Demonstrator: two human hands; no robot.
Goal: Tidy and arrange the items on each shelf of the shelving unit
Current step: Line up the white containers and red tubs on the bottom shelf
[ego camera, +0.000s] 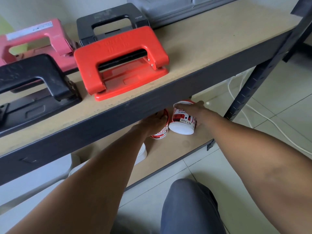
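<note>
The head view looks down at a shelving unit. Both arms reach under the upper shelf (202, 48) to the lower shelf (177, 149).

The left hand (152, 123) grips the left tub (161, 132), a small red and white tub standing just below the front edge of the upper shelf. The fingers curl over its top. The right hand (190, 109) holds the right tub (183, 121), which is tipped so its white bottom faces the camera. The fingers wrap over its side. The two tubs are just beside each other and may be touching.

What could go wrong? The right tub is tilted, so it could slip out of the hand and roll off the lower shelf onto the floor. If its lid is loose, what is inside could spill. Both hands are close under the upper shelf, so a quick lift could bump a knuckle or a tub on its dark edge. The tubs could also knock together.

Both tubs look closed. I cannot tell what is in them. One label reads "HITAM".

On the upper shelf, above the tubs, sits a red hole punch (121, 61). Left of it are a black hole punch (35, 81) and a pink hole punch (35, 39). Behind it is a second black punch (109, 21). A grey case (177, 9) lies at the back. A white cable (263, 115) runs over the floor to the right of the tubs.
</note>
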